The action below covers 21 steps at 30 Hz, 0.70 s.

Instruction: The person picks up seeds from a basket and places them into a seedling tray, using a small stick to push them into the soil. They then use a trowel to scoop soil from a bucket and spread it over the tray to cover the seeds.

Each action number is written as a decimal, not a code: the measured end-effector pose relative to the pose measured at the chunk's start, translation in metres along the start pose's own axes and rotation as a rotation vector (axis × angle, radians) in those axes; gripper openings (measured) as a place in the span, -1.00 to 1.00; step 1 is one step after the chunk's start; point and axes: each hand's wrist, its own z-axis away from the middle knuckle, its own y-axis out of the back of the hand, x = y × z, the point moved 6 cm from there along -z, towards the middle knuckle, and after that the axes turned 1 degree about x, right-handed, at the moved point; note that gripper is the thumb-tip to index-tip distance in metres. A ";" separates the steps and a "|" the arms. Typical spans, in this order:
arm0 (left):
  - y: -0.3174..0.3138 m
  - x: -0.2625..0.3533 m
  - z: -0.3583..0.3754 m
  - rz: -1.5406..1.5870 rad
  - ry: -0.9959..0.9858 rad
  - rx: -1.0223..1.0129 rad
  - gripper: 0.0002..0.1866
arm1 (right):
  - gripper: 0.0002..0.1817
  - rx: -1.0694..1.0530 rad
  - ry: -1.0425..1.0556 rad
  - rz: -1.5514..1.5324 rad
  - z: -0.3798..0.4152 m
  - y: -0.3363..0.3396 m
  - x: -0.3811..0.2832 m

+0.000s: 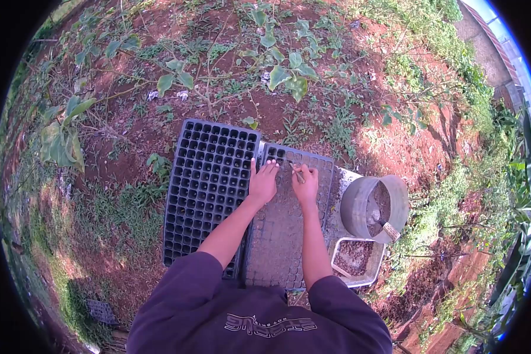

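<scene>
An empty black seedling tray (209,177) lies at the left. Beside it is a second tray (283,236) whose cells are mostly filled with brown soil; a few dark cells show at its top left. My left hand (263,184) rests with fingers apart on the left edge of the filled tray, holding nothing. On the upper part of that same tray, my right hand (305,182) is closed round a small thin stick-like tool (298,173), its tip near the top row of cells.
Right of the trays stands a round metal container (355,206) with a handled scoop (389,230) in it. Below it sits a rectangular tub (374,265) of brown grains. Leafy plants (289,76) rise beyond the trays. A wall (484,47) stands at the upper right.
</scene>
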 end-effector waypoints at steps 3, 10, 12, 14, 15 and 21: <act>0.001 -0.001 0.000 0.009 -0.003 0.004 -0.51 | -0.86 -0.031 -0.033 -0.024 -0.001 0.001 -0.005; 0.004 -0.001 -0.002 -0.006 -0.010 0.000 -0.51 | -0.86 -0.067 -0.055 -0.039 -0.003 -0.002 -0.003; 0.002 0.000 -0.003 -0.004 0.001 -0.012 -0.51 | -0.86 -0.064 -0.057 -0.054 -0.002 0.002 -0.006; 0.001 0.002 -0.002 -0.011 0.000 -0.020 -0.51 | -0.87 -0.097 -0.099 -0.016 0.000 0.006 -0.010; 0.002 0.000 -0.003 -0.024 0.004 -0.025 -0.51 | -0.87 -0.095 -0.097 -0.017 -0.002 0.004 -0.007; 0.000 0.000 -0.003 -0.039 0.005 -0.030 -0.52 | -0.87 -0.066 -0.063 -0.081 0.000 -0.004 0.001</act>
